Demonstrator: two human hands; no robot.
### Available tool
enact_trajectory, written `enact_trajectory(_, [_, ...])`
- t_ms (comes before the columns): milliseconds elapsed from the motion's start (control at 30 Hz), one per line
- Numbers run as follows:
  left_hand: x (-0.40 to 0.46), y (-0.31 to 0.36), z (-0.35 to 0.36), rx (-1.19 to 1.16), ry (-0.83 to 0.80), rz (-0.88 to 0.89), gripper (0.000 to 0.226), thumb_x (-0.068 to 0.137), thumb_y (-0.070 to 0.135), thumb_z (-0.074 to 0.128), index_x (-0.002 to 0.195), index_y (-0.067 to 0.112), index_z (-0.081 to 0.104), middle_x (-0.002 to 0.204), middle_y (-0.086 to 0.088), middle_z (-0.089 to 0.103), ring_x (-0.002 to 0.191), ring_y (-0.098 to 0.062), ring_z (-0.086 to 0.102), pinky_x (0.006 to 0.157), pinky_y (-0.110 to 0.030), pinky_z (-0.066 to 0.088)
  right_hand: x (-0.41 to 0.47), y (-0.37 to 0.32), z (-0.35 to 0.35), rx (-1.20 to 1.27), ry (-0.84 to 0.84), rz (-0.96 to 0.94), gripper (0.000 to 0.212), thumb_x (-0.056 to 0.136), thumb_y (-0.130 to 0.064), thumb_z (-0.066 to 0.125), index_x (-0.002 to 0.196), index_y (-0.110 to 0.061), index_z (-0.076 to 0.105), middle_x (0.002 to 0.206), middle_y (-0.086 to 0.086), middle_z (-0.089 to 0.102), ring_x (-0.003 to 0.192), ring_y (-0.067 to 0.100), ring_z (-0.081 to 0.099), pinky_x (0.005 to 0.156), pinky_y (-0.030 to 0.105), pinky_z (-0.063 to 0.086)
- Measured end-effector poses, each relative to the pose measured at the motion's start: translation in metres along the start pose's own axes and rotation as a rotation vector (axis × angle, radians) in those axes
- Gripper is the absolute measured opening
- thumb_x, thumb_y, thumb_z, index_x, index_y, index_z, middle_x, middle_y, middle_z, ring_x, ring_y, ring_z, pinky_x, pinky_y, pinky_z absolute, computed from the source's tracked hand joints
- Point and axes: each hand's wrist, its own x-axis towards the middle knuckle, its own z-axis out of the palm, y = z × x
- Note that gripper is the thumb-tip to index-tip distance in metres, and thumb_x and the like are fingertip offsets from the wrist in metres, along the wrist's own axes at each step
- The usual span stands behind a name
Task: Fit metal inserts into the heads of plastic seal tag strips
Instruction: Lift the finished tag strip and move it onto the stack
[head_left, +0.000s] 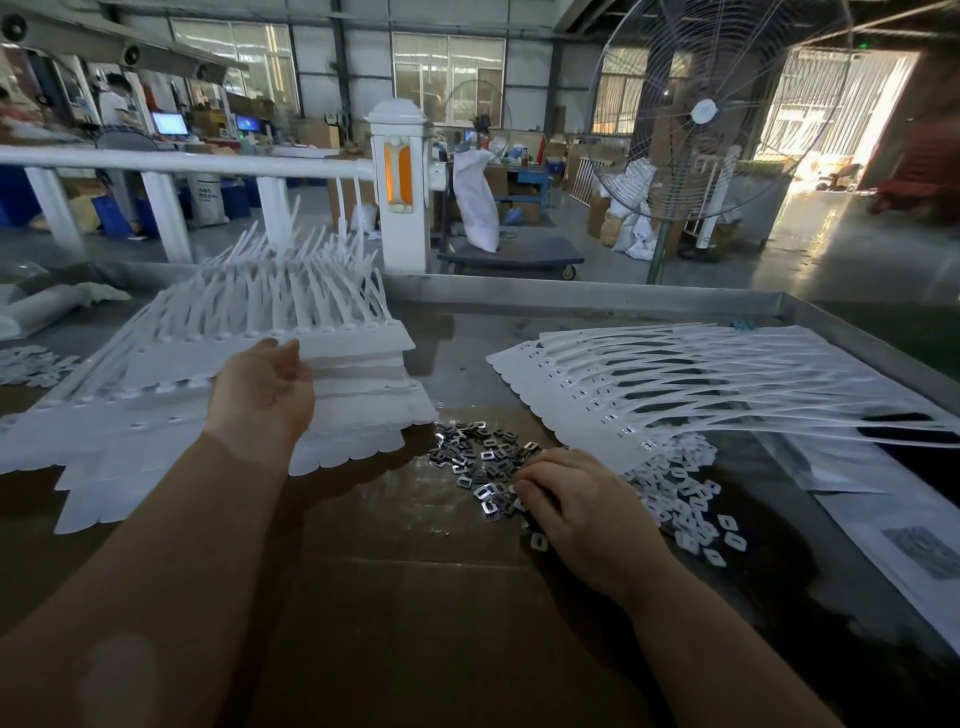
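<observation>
- Metal inserts (480, 460), small dull-silver rectangular frames with a dark slot in the middle, lie in a loose heap on the brown tabletop (363, 597), at about 10 o'clock from the right hand (576, 512).
- Right hand: knuckles up, fingers curled down into the near edge of the heap. Whether a piece is pinched underneath I cannot tell; the fingertips are hidden.
- Left hand (262, 387): palm turned inward, fingers hooked on the edge of the top sheet of the strip stack (249, 395), holding it slightly raised.
- Strips: white moulded plastic, joined side by side with scalloped tag edges, tails fanning up toward 12 o'clock. A second batch, the filled strips (675, 384), lies at 1 o'clock from the right hand, with small square heads in a row, several showing a dark or shiny centre.
- Risk, as I judge it: white caps (680, 512) are scattered at 3 o'clock, touching the metal heap, so a blind pick could bring up the wrong part.
- Risk: the inserts overlap and interlock, so two may lift together, or one may drop and skid.
- Risk: the stack is layered and springy; a one-handed lift could slide the sheets onto the heap.
- Risk: an insert going in tilted could jam in a head.
</observation>
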Motion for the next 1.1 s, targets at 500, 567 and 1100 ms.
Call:
enact_trajectory(500, [-0.028,-0.021,0.002,-0.085,-0.005,-0.125,0.047,0.090,-0.003,0.053,0.135,-0.003,0.041,0.146,-0.011,0.035,0.136,-0.021,0.034,0.108,-0.028,0.035,0.000,0.001,0.002,0.033,0.044,-0.011,0.025,0.095,-0.030,0.047,0.098,-0.016,0.068,0.102,-0.005,0.064,0.100,0.009,0.052,0.091,0.025,0.040])
enact_trajectory(567, [-0.032,-0.023,0.005,-0.045,0.002,-0.139,0.047,0.088,0.000,0.058,0.134,0.002,0.046,0.133,-0.009,0.044,0.121,-0.019,0.048,0.100,-0.022,0.041,0.000,0.001,0.002,0.030,0.049,-0.013,0.025,0.095,-0.030,0.047,0.098,-0.016,0.068,0.102,-0.005,0.064,0.100,0.009,0.051,0.090,0.024,0.039])
enact_trajectory(1100, [-0.060,-0.062,-0.002,0.153,-0.163,-0.105,0.011,0.085,0.002,0.061,0.093,0.008,0.064,0.094,-0.001,0.069,0.092,-0.011,0.063,0.092,-0.026,0.048,-0.001,0.000,-0.004,-0.015,0.363,-0.017,0.006,0.084,-0.010,0.065,0.083,-0.007,0.070,0.090,0.002,0.066,0.083,0.018,0.060,0.079,0.037,0.051])
